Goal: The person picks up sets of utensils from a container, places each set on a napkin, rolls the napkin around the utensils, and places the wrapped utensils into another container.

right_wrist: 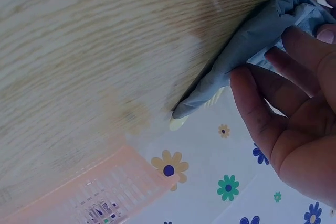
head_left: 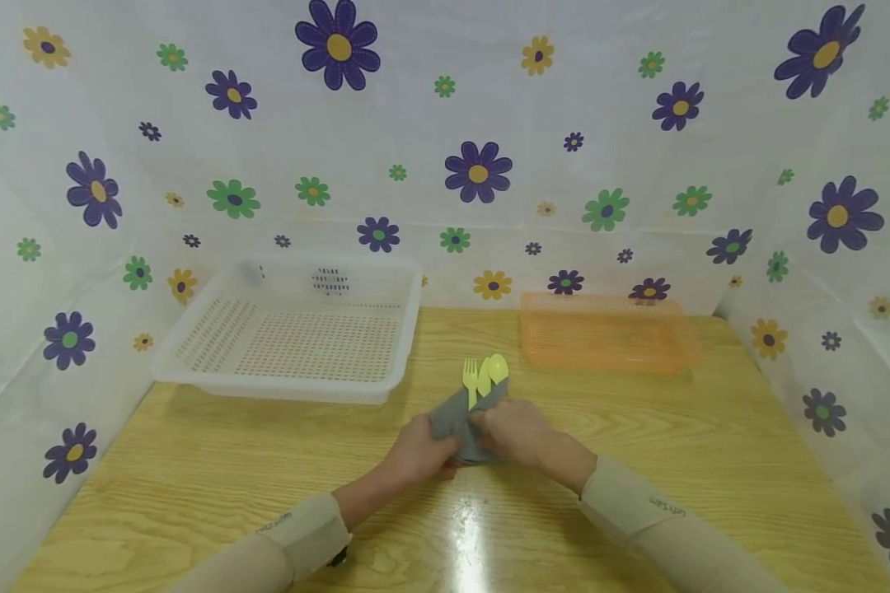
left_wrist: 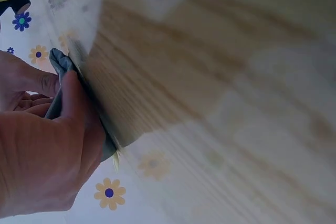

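A grey cloth napkin [head_left: 451, 417] is wrapped round a yellow-green fork [head_left: 470, 377], a matching knife [head_left: 484, 378] and a spoon [head_left: 498, 367]. Their heads stick out at the far end; the handles are hidden in the cloth. My left hand [head_left: 419, 450] grips the napkin's left and near side, thumb on top. From the right, my right hand [head_left: 519, 430] holds the napkin's folded right part. In the right wrist view, curled fingers [right_wrist: 247, 90] press against the cloth [right_wrist: 236, 51]. The left wrist view shows the napkin [left_wrist: 107, 148] within the left hand [left_wrist: 68, 150].
A white perforated basket [head_left: 396, 354] stands at the back left of the wooden table [head_left: 638, 428]. An orange perforated tray [head_left: 608, 360] sits at the back right. Flower-printed white sheeting [head_left: 415, 123] encloses the back and both sides.
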### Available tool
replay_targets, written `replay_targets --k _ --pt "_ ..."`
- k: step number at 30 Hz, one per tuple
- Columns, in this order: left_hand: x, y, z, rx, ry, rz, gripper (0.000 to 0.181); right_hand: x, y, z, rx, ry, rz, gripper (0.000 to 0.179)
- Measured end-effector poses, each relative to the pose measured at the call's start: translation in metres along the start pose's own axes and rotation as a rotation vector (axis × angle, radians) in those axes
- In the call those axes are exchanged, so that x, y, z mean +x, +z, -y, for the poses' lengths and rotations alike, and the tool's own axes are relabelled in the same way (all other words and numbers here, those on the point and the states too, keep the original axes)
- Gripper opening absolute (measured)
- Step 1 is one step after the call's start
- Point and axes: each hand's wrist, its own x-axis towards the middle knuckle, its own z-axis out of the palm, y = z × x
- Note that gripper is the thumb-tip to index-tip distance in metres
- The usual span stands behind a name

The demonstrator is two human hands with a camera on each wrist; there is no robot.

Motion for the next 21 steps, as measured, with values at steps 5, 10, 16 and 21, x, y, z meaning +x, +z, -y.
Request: replay_targets --k 5,10,16,21 --pt "0.002 0.002 0.0 0.127 0.092 -0.055 0.029 -0.001 0.002 0.0 -0.04 -0.053 -0.061 0.015" --pt "-0.002 0.004 0.0 0.205 0.174 -0.064 0.018 -0.004 0.004 -0.001 -0.095 -0.067 -0.095 0.015" --pt "-0.011 0.008 0.003 0.276 0.28 0.003 0.025 -0.005 0.006 -0.001 -0.139 -0.063 -0.116 0.02" --pt "-0.024 0.014 0.004 0.424 0.325 0.113 0.054 -0.005 0.005 -0.003 -0.159 -0.067 -0.079 0.021"
